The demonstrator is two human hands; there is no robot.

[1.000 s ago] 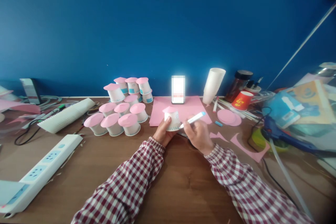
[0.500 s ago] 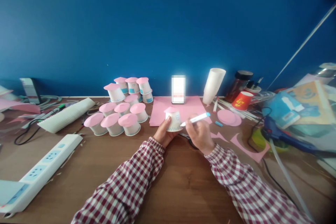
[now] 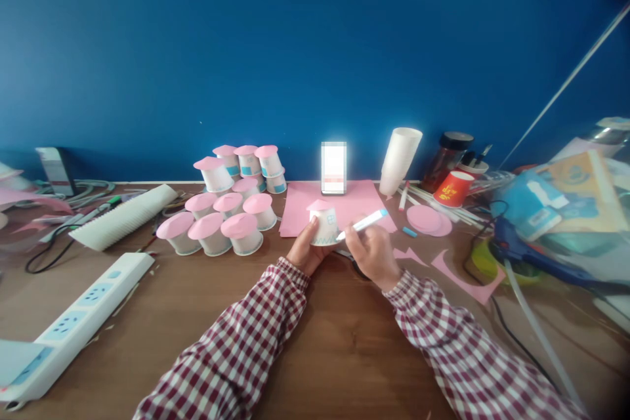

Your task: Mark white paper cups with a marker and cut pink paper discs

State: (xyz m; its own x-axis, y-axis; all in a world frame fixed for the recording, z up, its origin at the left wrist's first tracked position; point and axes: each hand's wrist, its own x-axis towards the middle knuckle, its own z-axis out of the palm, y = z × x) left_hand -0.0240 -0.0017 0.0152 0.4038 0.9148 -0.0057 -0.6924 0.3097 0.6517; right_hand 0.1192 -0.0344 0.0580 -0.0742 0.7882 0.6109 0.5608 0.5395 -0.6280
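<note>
My left hand [image 3: 305, 251] is closed around a small upturned white paper cup with a pink paper roof [image 3: 323, 222], held just above the wooden table [image 3: 315, 341]. My right hand [image 3: 375, 251] grips a white marker with a blue end [image 3: 363, 224], and its tip touches the cup's side low on the right. A small blue window and a zigzag line are drawn on the cup. A pink paper sheet [image 3: 357, 200] lies just behind both hands.
Several finished pink-roofed cups [image 3: 226, 200] are piled to the left. A lit phone [image 3: 333, 168] stands against the blue wall, with a stack of white cups [image 3: 399, 159], a red cup [image 3: 453, 188], pink discs [image 3: 426, 218], a power strip [image 3: 73, 321] and a glue gun [image 3: 522, 249] around.
The marker's blue end swung slightly right and then back, while its tip stayed on the cup's side. The cup turned a little in my left hand.
</note>
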